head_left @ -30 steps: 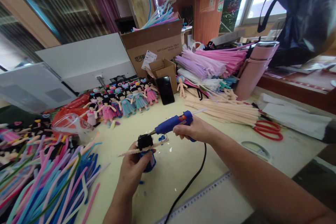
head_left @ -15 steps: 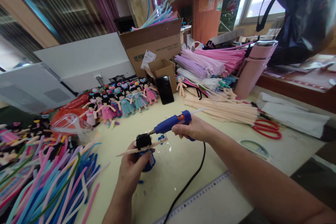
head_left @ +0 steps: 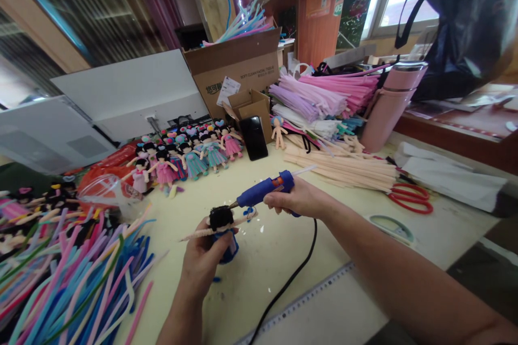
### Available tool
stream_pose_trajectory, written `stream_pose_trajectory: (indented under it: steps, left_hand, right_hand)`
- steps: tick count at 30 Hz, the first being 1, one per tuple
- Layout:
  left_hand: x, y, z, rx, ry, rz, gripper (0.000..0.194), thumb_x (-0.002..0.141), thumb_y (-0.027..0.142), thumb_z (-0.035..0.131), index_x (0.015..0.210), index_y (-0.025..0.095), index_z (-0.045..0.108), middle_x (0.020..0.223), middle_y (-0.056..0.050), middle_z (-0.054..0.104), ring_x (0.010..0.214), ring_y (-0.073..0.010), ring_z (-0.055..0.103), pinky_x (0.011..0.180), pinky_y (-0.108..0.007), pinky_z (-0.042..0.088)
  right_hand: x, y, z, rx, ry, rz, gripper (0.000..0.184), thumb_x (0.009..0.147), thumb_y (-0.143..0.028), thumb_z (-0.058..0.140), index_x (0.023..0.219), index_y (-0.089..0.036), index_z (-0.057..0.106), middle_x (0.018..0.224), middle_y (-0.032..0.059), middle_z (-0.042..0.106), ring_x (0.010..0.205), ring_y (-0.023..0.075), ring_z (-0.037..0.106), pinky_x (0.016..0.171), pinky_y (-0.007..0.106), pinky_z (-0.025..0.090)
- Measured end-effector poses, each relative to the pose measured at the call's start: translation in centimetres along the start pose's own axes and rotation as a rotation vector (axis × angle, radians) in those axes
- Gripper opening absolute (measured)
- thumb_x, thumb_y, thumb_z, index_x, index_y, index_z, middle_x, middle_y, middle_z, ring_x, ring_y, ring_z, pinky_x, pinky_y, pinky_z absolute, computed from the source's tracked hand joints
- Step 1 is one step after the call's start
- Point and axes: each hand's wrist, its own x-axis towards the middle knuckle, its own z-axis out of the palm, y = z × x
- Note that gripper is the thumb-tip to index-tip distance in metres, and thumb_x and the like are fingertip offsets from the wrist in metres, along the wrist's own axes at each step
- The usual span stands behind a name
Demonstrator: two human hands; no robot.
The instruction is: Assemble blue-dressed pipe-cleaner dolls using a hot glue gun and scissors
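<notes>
My left hand (head_left: 204,259) is closed around the body of a small pipe-cleaner doll (head_left: 221,219) with black hair, beige arms stretched out sideways and a blue dress. In my right hand (head_left: 299,198) is a blue hot glue gun (head_left: 263,188), gripped by its handle, with a clear glue stick poking out of the back. The gun's metal nozzle is at the right side of the doll's hair; whether it touches I cannot tell. Small blue bits (head_left: 250,214) lie on the table just behind the doll's right-hand arm.
Finished dolls (head_left: 194,156) crowd the back left, beside a black phone (head_left: 254,138) propped on a small carton. Loose coloured pipe cleaners (head_left: 89,280) cover the left front. Red-handled scissors (head_left: 411,198), a tape roll (head_left: 390,229) and a pink flask (head_left: 394,105) are on the right. The gun's black cord (head_left: 289,280) crosses a ruler (head_left: 299,302).
Almost nothing differs. Both hands, the doll and the glue gun keep their places, with only a very slight shift of the whole view.
</notes>
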Motion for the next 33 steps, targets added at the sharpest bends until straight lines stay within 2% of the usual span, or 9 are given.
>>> stream_pose_trajectory:
  steps: [8, 13, 20, 25, 33]
  left_hand:
    - [0.42, 0.13, -0.81, 0.05, -0.023, 0.034, 0.031, 0.069, 0.031, 0.066, 0.097, 0.017, 0.063, 0.078, -0.004, 0.069, 0.077, -0.0207, 0.065, 0.066, -0.029, 0.048]
    - [0.45, 0.28, -0.84, 0.26, -0.02, 0.147, 0.026, 0.072, 0.031, 0.063, 0.094, 0.017, 0.065, 0.081, -0.005, 0.068, 0.074, -0.0196, 0.061, 0.063, -0.029, 0.046]
    - [0.61, -0.06, -0.76, 0.485, -0.013, 0.303, 0.03, 0.074, 0.032, 0.057, 0.101, 0.019, 0.064, 0.095, -0.006, 0.07, 0.085, -0.0211, 0.063, 0.077, -0.032, 0.048]
    - [0.68, -0.51, -0.97, 0.521, -0.013, 0.351, 0.03, 0.076, 0.032, 0.056, 0.102, 0.019, 0.063, 0.097, -0.006, 0.07, 0.087, -0.0209, 0.063, 0.078, -0.031, 0.049]
    - [0.59, -0.56, -0.98, 0.518, -0.021, 0.354, 0.029, 0.077, 0.03, 0.056, 0.104, 0.019, 0.063, 0.098, -0.006, 0.069, 0.089, -0.0203, 0.063, 0.079, -0.03, 0.048]
  right_hand:
    - [-0.13, -0.11, -0.3, 0.072, 0.035, -0.008, 0.031, 0.068, -0.045, 0.064, 0.058, -0.016, 0.061, 0.052, -0.0002, 0.057, 0.042, 0.0076, 0.044, 0.039, 0.02, 0.033]
    - [-0.27, -0.25, -0.17, 0.088, 0.003, -0.005, 0.031, 0.067, -0.045, 0.064, 0.059, -0.015, 0.061, 0.052, 0.0003, 0.058, 0.041, 0.0072, 0.043, 0.039, 0.021, 0.033]
    - [-0.56, -0.57, 0.03, 0.053, -0.021, -0.001, 0.034, 0.066, -0.046, 0.065, 0.055, -0.015, 0.059, 0.045, -0.0024, 0.051, 0.039, 0.0061, 0.04, 0.037, 0.019, 0.029]
    - [-0.53, -0.38, 0.14, 0.05, -0.031, -0.006, 0.033, 0.065, -0.046, 0.066, 0.057, -0.015, 0.06, 0.047, -0.0019, 0.053, 0.042, 0.0065, 0.041, 0.038, 0.019, 0.03]
    - [-0.45, -0.42, 0.22, 0.021, -0.037, -0.01, 0.033, 0.065, -0.047, 0.064, 0.057, -0.015, 0.06, 0.047, -0.0024, 0.052, 0.041, 0.0066, 0.04, 0.039, 0.02, 0.029]
